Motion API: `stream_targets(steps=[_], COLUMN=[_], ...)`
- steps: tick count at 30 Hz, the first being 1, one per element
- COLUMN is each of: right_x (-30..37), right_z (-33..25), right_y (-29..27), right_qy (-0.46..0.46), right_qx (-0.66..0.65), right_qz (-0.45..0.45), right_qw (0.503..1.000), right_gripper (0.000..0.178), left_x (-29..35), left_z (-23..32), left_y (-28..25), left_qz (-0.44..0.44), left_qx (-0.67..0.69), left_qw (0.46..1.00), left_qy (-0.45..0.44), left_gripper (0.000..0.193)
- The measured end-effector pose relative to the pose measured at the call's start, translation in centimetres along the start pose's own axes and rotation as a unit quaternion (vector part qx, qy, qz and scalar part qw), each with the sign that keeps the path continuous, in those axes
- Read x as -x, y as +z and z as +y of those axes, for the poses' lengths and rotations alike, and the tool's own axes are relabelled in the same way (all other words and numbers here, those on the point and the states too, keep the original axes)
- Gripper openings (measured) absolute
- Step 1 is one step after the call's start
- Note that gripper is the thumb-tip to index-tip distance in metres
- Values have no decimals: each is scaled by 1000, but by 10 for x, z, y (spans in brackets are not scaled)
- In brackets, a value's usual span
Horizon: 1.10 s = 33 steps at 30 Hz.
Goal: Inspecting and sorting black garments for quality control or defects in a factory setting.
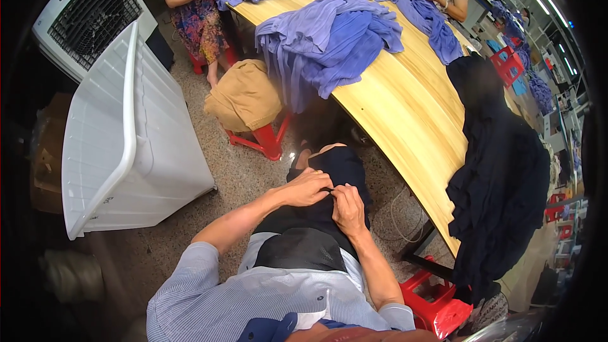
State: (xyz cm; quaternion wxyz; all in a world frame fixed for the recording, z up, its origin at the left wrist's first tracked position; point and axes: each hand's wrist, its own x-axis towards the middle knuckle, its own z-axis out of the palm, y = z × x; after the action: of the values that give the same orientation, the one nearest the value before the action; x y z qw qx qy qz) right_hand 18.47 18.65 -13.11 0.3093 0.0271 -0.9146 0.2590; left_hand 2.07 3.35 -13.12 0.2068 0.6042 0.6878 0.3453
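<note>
Dark fabric [343,166] lies across my lap and knees. Above it, my left hand [308,187] is closed with its fingers bent in a pinch. My right hand [347,208] meets it, thumb and fingers pressed together. A small fold of black cloth [326,190] shows between the fingertips of both hands. Whether it belongs to the fabric on my lap I cannot tell. Both hands are close together, nearly touching.
A wooden table [405,98] on the right bears purple-blue garments [329,41] and a black garment pile [500,171]. A white bin [161,133] and an air cooler [95,19] stand left. Tan cloth [246,94] covers a red stool [269,141]. Two people [190,0] handle cloth beyond.
</note>
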Motion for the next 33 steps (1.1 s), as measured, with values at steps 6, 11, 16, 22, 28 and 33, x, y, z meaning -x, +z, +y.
stream_targets(steps=[6,11,16,22,28,33], right_x=[-2,-1,-6,-7,-3,0], right_z=[0,-2,-1,-3,-4,-1], right_y=[-10,-15,-16,-13,-6,-2], right_qy=[-16,12,31,53,30,13], right_qx=[26,30,11,-21,-20,-26], right_qz=[-73,-107,-115,-88,-57,-50], right_qw=[997,994,993,994,998,998], right_gripper=[20,18,19,21,21,18], left_x=[12,16,15,18,20,19], left_z=[-3,-2,6,10,14,13], left_y=[8,15,21,26,31,39], left_qz=[29,59,101,135,159,161], left_qx=[9,1,8,58,75,127], left_qw=[999,998,995,988,980,967], left_qy=[8,13,-7,-39,-90,-151], left_gripper=[18,17,14,14,17,15])
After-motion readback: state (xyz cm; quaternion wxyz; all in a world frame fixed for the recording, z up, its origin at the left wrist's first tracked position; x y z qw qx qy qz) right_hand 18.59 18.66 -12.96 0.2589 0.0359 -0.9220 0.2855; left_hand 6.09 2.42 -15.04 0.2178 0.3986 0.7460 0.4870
